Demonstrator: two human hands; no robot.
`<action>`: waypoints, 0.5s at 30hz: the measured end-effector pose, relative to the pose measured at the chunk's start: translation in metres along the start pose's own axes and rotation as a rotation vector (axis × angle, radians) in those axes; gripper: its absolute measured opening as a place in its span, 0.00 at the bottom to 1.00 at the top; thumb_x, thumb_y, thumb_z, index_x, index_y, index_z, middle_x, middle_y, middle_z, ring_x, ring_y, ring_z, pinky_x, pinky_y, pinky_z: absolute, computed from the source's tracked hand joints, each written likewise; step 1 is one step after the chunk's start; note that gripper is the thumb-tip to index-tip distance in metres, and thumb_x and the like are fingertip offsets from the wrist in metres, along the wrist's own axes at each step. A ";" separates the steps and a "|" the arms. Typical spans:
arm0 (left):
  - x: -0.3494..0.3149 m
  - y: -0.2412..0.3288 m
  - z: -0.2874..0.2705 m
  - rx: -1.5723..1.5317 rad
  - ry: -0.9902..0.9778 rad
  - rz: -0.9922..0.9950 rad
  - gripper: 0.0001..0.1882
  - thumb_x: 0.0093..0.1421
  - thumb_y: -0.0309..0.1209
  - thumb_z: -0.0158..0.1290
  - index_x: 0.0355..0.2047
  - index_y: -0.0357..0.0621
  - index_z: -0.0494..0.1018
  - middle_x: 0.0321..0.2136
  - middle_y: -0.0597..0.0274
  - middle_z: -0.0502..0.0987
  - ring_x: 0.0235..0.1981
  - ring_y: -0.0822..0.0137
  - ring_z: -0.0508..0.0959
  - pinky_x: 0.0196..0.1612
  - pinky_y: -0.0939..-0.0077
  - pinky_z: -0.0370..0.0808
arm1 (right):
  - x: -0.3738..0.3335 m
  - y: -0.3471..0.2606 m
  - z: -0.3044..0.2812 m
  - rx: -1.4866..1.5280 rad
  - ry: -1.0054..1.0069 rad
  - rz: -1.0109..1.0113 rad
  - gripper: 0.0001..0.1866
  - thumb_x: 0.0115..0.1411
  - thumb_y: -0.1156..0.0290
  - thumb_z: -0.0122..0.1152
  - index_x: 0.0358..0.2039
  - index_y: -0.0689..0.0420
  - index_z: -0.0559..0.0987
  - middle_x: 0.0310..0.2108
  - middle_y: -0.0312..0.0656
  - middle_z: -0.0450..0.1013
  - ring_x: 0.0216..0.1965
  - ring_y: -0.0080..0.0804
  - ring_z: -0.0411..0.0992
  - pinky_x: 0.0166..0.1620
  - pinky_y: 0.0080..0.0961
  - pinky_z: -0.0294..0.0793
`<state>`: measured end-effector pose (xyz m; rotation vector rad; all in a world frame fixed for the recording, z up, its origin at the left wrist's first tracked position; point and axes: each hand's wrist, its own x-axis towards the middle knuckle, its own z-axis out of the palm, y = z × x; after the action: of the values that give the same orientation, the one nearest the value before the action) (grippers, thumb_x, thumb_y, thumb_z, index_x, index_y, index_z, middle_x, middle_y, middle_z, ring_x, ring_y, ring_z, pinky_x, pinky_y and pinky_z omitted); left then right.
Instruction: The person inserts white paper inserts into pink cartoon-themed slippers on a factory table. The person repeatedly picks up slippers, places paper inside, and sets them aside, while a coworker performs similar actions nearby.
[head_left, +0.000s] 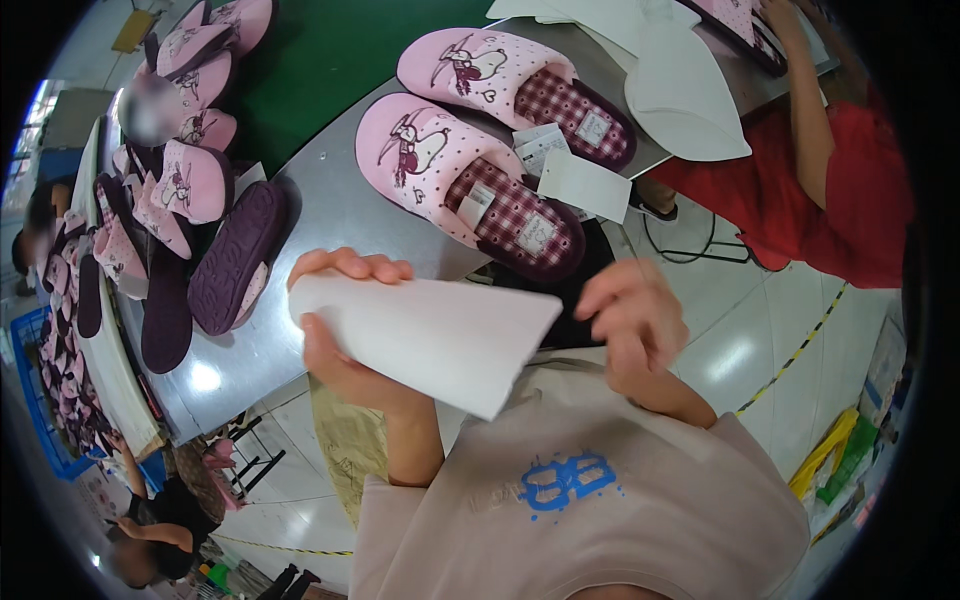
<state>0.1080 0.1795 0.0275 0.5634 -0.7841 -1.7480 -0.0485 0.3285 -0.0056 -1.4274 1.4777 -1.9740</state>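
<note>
A sheet of white card, curved into a trough or tube shape, is gripped by my left hand, thumb on the near side and fingers over the far edge. My right hand hovers just right of the card's wide end, apart from it, with its fingers curled; whether a small thing is between them I cannot make out. Beyond the card, a pair of pink slippers lies on the metal table: a nearer slipper and a farther slipper, both with checked insoles and white tags.
More pink slippers with dark soles pile up on the left. White card pieces lie at the back right. A person in red works there. A blue crate of slippers stands far left, near another person in black.
</note>
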 end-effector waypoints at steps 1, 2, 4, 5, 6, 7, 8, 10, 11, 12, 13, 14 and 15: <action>0.002 0.000 0.000 0.032 0.095 0.048 0.28 0.69 0.52 0.42 0.58 0.42 0.65 0.43 0.51 0.73 0.42 0.55 0.78 0.47 0.55 0.77 | 0.006 0.004 -0.013 -0.100 -0.111 -0.284 0.18 0.67 0.54 0.65 0.34 0.59 0.84 0.47 0.57 0.78 0.44 0.42 0.76 0.46 0.32 0.76; -0.002 -0.003 0.005 0.146 0.029 0.073 0.27 0.72 0.50 0.39 0.60 0.43 0.65 0.44 0.54 0.72 0.45 0.58 0.76 0.53 0.51 0.76 | 0.001 -0.001 -0.003 -0.167 -0.067 -0.221 0.20 0.64 0.54 0.68 0.36 0.61 0.84 0.51 0.58 0.75 0.49 0.46 0.75 0.50 0.35 0.75; -0.014 -0.017 0.019 0.242 -0.089 0.071 0.30 0.72 0.55 0.38 0.57 0.39 0.64 0.45 0.50 0.74 0.45 0.56 0.79 0.54 0.54 0.76 | 0.010 -0.022 0.023 -0.289 -0.014 -0.084 0.25 0.59 0.52 0.74 0.41 0.64 0.84 0.61 0.62 0.70 0.58 0.53 0.72 0.58 0.40 0.74; -0.014 -0.021 0.024 0.285 -0.150 0.069 0.32 0.72 0.57 0.37 0.55 0.38 0.64 0.45 0.48 0.76 0.45 0.55 0.80 0.54 0.55 0.77 | 0.010 -0.023 0.023 -0.249 0.007 0.019 0.24 0.59 0.55 0.75 0.44 0.65 0.83 0.63 0.62 0.68 0.56 0.53 0.73 0.57 0.40 0.74; 0.000 -0.021 0.020 0.405 -0.258 0.120 0.34 0.73 0.58 0.36 0.57 0.36 0.65 0.49 0.46 0.77 0.48 0.54 0.80 0.56 0.56 0.75 | 0.008 -0.020 0.020 -0.216 0.047 0.113 0.25 0.58 0.58 0.75 0.47 0.66 0.82 0.65 0.62 0.66 0.55 0.52 0.74 0.56 0.41 0.75; 0.013 -0.020 0.015 0.525 -0.352 0.192 0.37 0.73 0.59 0.36 0.58 0.33 0.66 0.53 0.43 0.77 0.50 0.52 0.80 0.58 0.56 0.74 | 0.011 -0.017 0.003 -0.230 -0.022 0.131 0.25 0.58 0.61 0.76 0.48 0.67 0.81 0.67 0.62 0.63 0.53 0.51 0.74 0.55 0.40 0.76; 0.040 -0.014 0.009 0.646 -0.468 0.320 0.38 0.73 0.59 0.37 0.59 0.32 0.68 0.55 0.42 0.77 0.53 0.52 0.80 0.59 0.57 0.73 | 0.008 -0.015 -0.002 -0.277 0.123 0.094 0.23 0.59 0.63 0.74 0.47 0.68 0.82 0.64 0.61 0.66 0.47 0.46 0.76 0.50 0.37 0.77; 0.101 0.012 -0.003 0.989 -0.763 0.514 0.32 0.72 0.51 0.47 0.57 0.32 0.76 0.58 0.46 0.78 0.60 0.51 0.76 0.67 0.57 0.64 | 0.016 -0.020 -0.025 -0.445 0.117 -0.014 0.18 0.59 0.68 0.72 0.44 0.69 0.82 0.59 0.57 0.71 0.41 0.40 0.76 0.45 0.33 0.78; 0.129 0.017 -0.007 1.117 -0.848 0.587 0.31 0.71 0.51 0.48 0.57 0.34 0.76 0.58 0.47 0.78 0.61 0.50 0.75 0.68 0.56 0.64 | 0.017 -0.025 -0.031 -0.441 0.119 0.013 0.17 0.58 0.70 0.71 0.43 0.69 0.82 0.57 0.55 0.72 0.39 0.38 0.76 0.43 0.31 0.78; 0.156 0.014 -0.012 1.243 -0.933 0.656 0.30 0.71 0.50 0.49 0.58 0.36 0.77 0.58 0.48 0.78 0.61 0.49 0.75 0.68 0.56 0.63 | 0.017 -0.025 -0.034 -0.495 0.042 0.020 0.17 0.57 0.70 0.72 0.42 0.69 0.82 0.56 0.53 0.73 0.39 0.38 0.75 0.44 0.32 0.77; 0.173 0.010 -0.014 1.368 -1.019 0.726 0.29 0.70 0.50 0.50 0.58 0.38 0.77 0.58 0.49 0.78 0.61 0.48 0.74 0.68 0.56 0.62 | 0.019 -0.025 -0.036 -0.551 -0.034 0.026 0.17 0.55 0.71 0.72 0.42 0.68 0.82 0.55 0.51 0.73 0.39 0.38 0.75 0.44 0.32 0.77; 0.178 -0.001 -0.016 1.357 -1.052 0.663 0.29 0.69 0.51 0.51 0.57 0.39 0.78 0.56 0.50 0.78 0.60 0.48 0.73 0.67 0.55 0.63 | 0.020 -0.023 -0.037 -0.609 -0.108 0.033 0.17 0.54 0.71 0.73 0.41 0.68 0.82 0.54 0.49 0.74 0.39 0.38 0.75 0.44 0.33 0.76; 0.180 -0.017 -0.015 1.339 -1.094 0.600 0.28 0.68 0.51 0.52 0.56 0.41 0.78 0.55 0.51 0.78 0.59 0.48 0.73 0.66 0.55 0.63 | 0.020 -0.022 -0.034 -0.678 -0.112 0.037 0.17 0.52 0.71 0.74 0.41 0.67 0.82 0.53 0.47 0.74 0.39 0.38 0.75 0.44 0.34 0.76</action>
<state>0.0533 0.0081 0.0062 0.0669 -2.6062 -0.6303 -0.0790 0.3425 0.0247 -1.6934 2.2183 -1.3861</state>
